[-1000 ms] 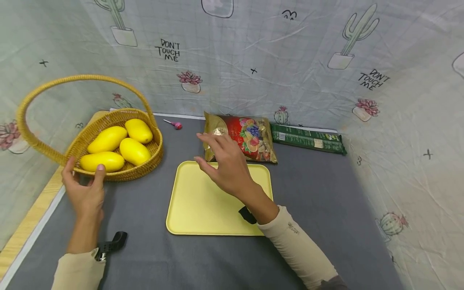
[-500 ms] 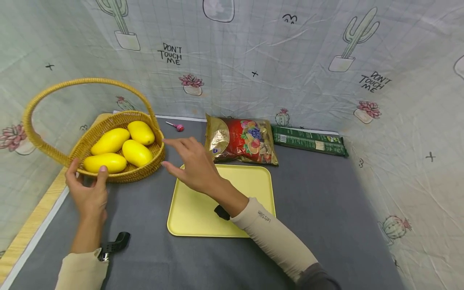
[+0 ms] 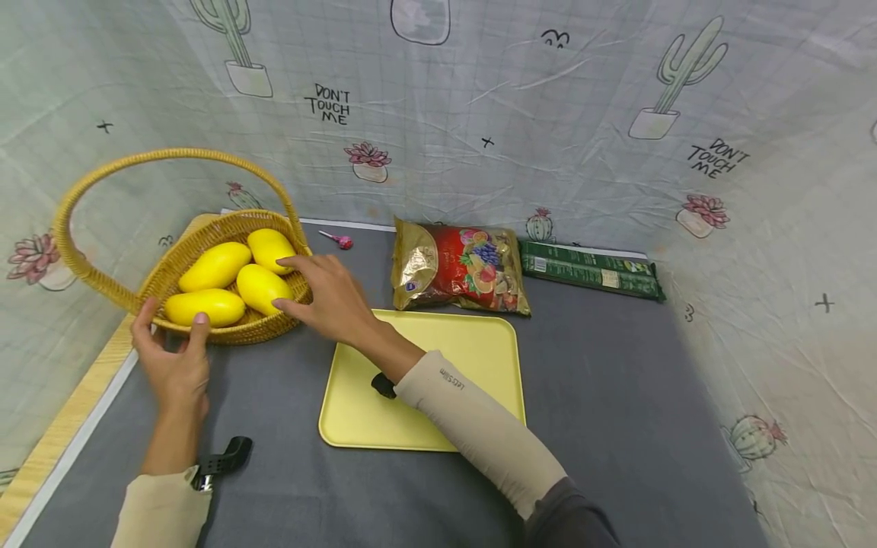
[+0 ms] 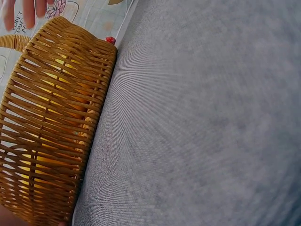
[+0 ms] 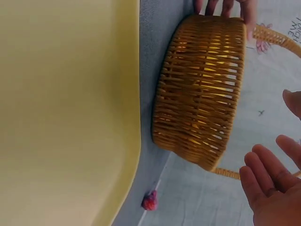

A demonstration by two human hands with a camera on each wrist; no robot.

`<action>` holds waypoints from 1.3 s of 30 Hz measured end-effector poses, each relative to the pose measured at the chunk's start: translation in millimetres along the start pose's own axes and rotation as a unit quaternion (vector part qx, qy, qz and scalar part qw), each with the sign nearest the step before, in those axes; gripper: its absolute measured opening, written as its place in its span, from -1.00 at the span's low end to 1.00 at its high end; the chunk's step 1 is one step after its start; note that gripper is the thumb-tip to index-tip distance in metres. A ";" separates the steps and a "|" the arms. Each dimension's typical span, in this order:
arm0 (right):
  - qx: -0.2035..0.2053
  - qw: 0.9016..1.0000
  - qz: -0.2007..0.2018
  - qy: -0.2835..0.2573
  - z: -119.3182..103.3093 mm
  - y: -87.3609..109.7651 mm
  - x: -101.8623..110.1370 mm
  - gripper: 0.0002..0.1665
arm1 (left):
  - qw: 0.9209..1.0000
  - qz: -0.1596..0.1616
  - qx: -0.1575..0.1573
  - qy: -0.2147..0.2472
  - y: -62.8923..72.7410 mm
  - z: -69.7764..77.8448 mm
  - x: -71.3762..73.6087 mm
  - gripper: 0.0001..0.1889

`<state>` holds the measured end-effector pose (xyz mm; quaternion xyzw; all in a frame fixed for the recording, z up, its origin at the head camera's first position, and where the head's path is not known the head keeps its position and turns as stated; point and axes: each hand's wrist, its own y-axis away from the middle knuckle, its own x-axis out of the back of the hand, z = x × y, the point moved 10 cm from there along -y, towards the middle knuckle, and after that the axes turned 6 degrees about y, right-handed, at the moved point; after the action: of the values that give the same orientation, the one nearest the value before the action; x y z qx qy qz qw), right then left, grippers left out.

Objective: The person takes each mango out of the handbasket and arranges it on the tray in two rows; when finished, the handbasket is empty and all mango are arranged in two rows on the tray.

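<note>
A yellow wicker basket (image 3: 255, 330) with a tall arched handle stands at the left, holding several yellow mangoes (image 3: 205, 307). My left hand (image 3: 174, 373) grips its near left rim, thumb over the edge. The right hand (image 3: 330, 298) hovers over the basket's right rim, thumb and fingers spread apart, close to the two right-hand mangoes (image 3: 263, 288). Whether its fingertips touch them cannot be made out. In the right wrist view these right fingers (image 5: 265, 172) hold nothing. Both wrist views show the basket's woven side, with yellow showing through the gaps.
A yellow tray (image 3: 425, 434) lies mid-table under the right forearm. Behind it are a red and gold candy bag (image 3: 459, 266) and a long green packet (image 3: 592, 270). A lollipop (image 3: 341, 240) lies beyond the basket. A printed cloth (image 3: 438, 114) hangs behind.
My right hand has moved left from above the tray to the basket's right rim, its fingers still spread. The left hand keeps its grip on the basket. The view has shifted slightly.
</note>
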<state>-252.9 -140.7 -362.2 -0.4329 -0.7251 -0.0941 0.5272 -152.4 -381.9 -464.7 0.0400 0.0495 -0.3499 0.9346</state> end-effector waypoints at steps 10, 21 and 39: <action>0.000 0.998 -0.054 0.010 -5.7 -33.9 -27.9 -0.27 | 1.000 -0.005 -0.010 0.008 0.6 4.8 -3.5 -0.26; -0.060 0.985 -0.136 0.092 -8.0 -55.1 -61.4 -0.21 | 1.000 -0.005 -0.007 0.016 2.8 2.5 -1.6 -0.26; -0.077 0.975 -0.152 0.145 -12.0 -67.7 -75.7 -0.27 | 0.999 -0.005 -0.018 0.029 2.6 6.3 -0.2 -0.25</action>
<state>-288.7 -229.0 -399.4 -0.3391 -0.6886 -0.2904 0.5714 -150.4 -380.5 -458.3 0.0331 0.0835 -0.3519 0.9317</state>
